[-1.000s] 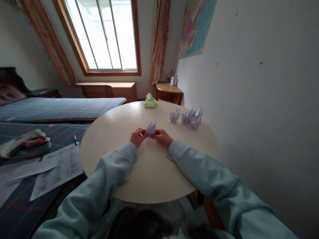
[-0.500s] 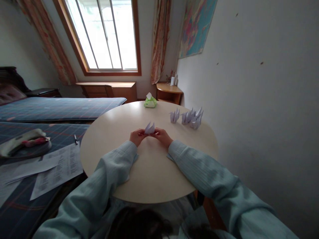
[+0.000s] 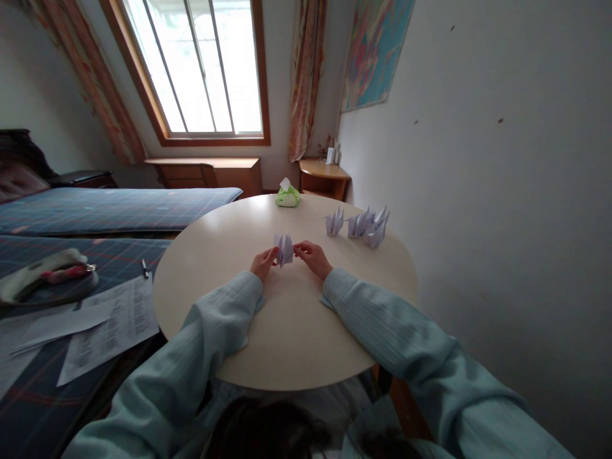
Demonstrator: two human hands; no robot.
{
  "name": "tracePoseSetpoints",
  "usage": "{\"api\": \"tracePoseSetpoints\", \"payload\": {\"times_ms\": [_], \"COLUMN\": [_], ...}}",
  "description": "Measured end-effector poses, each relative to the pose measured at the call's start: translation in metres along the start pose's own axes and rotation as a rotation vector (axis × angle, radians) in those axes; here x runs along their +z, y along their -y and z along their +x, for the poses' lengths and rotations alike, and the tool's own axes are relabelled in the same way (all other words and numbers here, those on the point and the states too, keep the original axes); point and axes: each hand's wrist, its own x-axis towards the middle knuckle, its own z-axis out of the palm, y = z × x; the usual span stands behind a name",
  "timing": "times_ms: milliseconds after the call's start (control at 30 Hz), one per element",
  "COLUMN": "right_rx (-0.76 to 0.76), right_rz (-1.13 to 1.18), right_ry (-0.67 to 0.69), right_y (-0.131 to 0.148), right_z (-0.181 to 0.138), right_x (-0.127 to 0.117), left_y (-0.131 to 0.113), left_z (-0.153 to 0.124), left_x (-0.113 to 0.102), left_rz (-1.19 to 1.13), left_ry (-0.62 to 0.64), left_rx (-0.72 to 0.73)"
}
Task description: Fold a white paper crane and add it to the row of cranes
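Over the middle of the round table, a folded white paper crane is held up with its pointed parts upward. My left hand pinches it from the left between thumb and fingers. From the other side, the fingertips of my right hand are closed at the crane's right edge; the exact contact is too small to make out. Further back on the right stand several similar paper cranes, one a little apart from the rest.
A green tissue pack sits at the far side of the cream round table. To the left, printed sheets, a pen and a pouch-like item lie on a plaid bed. A white wall rises on the right.
The crane has been turned between my hands and shows more of its folded sides. My right fingers have shifted from its base up to its right edge.
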Motion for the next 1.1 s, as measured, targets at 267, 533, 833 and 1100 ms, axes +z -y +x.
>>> {"api": "tracePoseSetpoints", "payload": {"times_ms": [267,533,833,1100], "right_rx": [-0.004,0.013,0.027,0.049], "right_rz": [-0.089,-0.082,-0.114,-0.225], "right_ry": [-0.011,0.094,0.027,0.006], "right_y": [0.000,0.001,-0.004,-0.007], "right_z": [-0.001,-0.002,0.000,0.002], "right_x": [-0.001,-0.001,0.001,-0.003], "left_y": [0.007,0.006,0.006,0.016], "left_z": [0.003,0.000,0.002,0.008], "left_x": [-0.001,-0.002,-0.007,-0.010], "left_rz": [0.057,0.168,0.289,0.239], "left_ry": [0.035,0.025,-0.142,-0.191], "left_rx": [0.058,0.069,0.105,-0.017]}}
